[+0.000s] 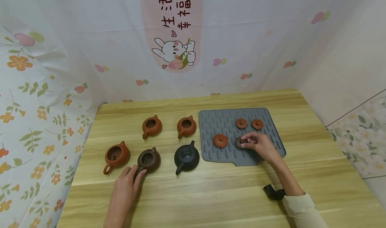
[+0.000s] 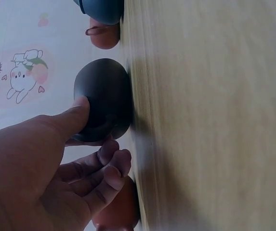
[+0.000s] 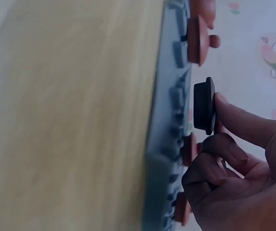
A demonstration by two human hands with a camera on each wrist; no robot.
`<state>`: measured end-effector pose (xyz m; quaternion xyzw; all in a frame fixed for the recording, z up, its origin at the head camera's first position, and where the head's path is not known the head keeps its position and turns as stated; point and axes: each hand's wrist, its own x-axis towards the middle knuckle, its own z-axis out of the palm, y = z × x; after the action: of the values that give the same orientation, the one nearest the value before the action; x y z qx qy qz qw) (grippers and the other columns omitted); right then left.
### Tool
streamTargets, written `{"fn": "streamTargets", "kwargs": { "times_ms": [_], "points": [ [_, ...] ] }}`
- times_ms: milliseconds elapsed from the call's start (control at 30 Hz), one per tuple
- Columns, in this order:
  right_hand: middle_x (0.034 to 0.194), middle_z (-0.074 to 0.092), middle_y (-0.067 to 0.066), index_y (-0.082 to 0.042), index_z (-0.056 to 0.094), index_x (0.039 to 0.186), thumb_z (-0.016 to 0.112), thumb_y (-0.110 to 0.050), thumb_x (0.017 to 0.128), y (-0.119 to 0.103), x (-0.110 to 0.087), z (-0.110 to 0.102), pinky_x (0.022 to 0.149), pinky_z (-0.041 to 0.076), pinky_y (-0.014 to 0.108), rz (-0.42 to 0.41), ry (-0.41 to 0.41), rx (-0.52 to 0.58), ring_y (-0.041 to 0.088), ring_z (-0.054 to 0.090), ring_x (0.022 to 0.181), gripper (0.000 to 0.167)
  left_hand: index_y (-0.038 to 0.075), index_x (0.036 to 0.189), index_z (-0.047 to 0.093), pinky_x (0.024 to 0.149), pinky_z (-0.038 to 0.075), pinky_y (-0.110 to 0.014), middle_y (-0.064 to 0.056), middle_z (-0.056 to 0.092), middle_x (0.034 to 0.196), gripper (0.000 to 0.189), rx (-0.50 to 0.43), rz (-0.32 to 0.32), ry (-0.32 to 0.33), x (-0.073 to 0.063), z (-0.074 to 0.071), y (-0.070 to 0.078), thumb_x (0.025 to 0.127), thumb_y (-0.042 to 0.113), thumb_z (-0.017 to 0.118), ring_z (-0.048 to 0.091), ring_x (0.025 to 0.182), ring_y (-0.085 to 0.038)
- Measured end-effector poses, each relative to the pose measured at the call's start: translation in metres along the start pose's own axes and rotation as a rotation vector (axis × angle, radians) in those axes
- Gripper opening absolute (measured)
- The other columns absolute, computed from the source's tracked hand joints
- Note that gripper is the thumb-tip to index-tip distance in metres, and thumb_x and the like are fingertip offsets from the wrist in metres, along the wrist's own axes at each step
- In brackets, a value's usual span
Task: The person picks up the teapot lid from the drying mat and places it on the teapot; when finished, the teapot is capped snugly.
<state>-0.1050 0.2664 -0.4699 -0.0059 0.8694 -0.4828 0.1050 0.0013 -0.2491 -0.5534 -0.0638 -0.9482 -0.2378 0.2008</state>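
Note:
My left hand (image 1: pixel 128 181) pinches the handle of a dark brown teapot (image 1: pixel 151 160), which has no lid on and stands on the wooden table. In the left wrist view the thumb lies against the handle side of this teapot (image 2: pixel 104 91). Over the grey mat, my right hand (image 1: pixel 259 146) pinches a dark brown teapot lid (image 1: pixel 238 143) by its knob. The right wrist view shows that lid (image 3: pixel 204 107) held level, a little above the mat, with thumb and finger at its top.
Three reddish lids, one of them (image 1: pixel 220 140) nearest, lie on the grey mat (image 1: pixel 208 119). Left of it stand three reddish lidless teapots, one (image 1: pixel 117 156) beside my left hand, and a black teapot (image 1: pixel 187 157) with its lid on. A black curved object (image 1: pixel 273 192) lies by my right forearm.

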Motion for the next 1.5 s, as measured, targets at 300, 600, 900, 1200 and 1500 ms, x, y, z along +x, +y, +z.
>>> {"fn": "streamTargets", "kwargs": {
  "times_ms": [300, 600, 900, 1200, 1500],
  "points": [
    [0.101, 0.065, 0.006, 0.001, 0.075, 0.122, 0.085, -0.010, 0.097, -0.023, -0.002, 0.004, 0.073, 0.047, 0.024, -0.022, -0.011, 0.005, 0.010, 0.055, 0.084, 0.029, 0.017, 0.099, 0.063, 0.056, 0.045, -0.035, 0.004, 0.050, 0.080, 0.021, -0.026, -0.031, -0.018, 0.002, -0.006, 0.008, 0.100, 0.023, 0.083, 0.046, 0.065, -0.009],
    [0.103, 0.066, 0.007, 0.003, 0.073, 0.123, 0.082, -0.007, 0.099, -0.041, -0.004, 0.014, 0.073, 0.047, 0.026, -0.035, -0.050, 0.045, 0.008, 0.056, 0.081, 0.027, 0.011, 0.096, 0.064, 0.053, 0.044, -0.044, -0.001, 0.051, 0.079, 0.037, -0.078, -0.022, 0.016, 0.012, -0.034, 0.044, 0.111, 0.044, 0.063, 0.047, 0.063, -0.015],
    [0.098, 0.058, 0.005, 0.003, 0.073, 0.119, 0.083, -0.007, 0.098, -0.061, 0.002, 0.032, 0.073, 0.048, 0.027, -0.093, -0.107, 0.088, 0.010, 0.053, 0.077, 0.026, 0.012, 0.097, 0.064, 0.053, 0.042, -0.041, -0.001, 0.051, 0.079, 0.033, -0.067, -0.029, 0.009, 0.008, -0.021, 0.029, 0.111, 0.042, 0.066, 0.046, 0.062, -0.014],
    [0.097, 0.056, 0.004, 0.002, 0.073, 0.116, 0.083, -0.003, 0.097, -0.075, 0.005, 0.052, 0.069, 0.046, 0.027, -0.100, -0.149, 0.122, 0.010, 0.049, 0.075, 0.023, 0.016, 0.099, 0.065, 0.053, 0.044, -0.040, 0.001, 0.053, 0.081, 0.027, -0.060, -0.049, -0.006, 0.006, -0.019, 0.025, 0.109, 0.040, 0.070, 0.048, 0.064, -0.012],
    [0.093, 0.054, 0.004, 0.000, 0.074, 0.113, 0.083, -0.005, 0.097, -0.093, 0.004, 0.077, 0.073, 0.045, 0.029, -0.194, -0.233, 0.138, 0.015, 0.048, 0.078, 0.020, 0.018, 0.100, 0.065, 0.055, 0.045, -0.037, 0.004, 0.053, 0.081, 0.020, -0.012, -0.048, -0.025, -0.001, 0.000, 0.001, 0.101, 0.029, 0.082, 0.049, 0.065, -0.010]
  ]
}}
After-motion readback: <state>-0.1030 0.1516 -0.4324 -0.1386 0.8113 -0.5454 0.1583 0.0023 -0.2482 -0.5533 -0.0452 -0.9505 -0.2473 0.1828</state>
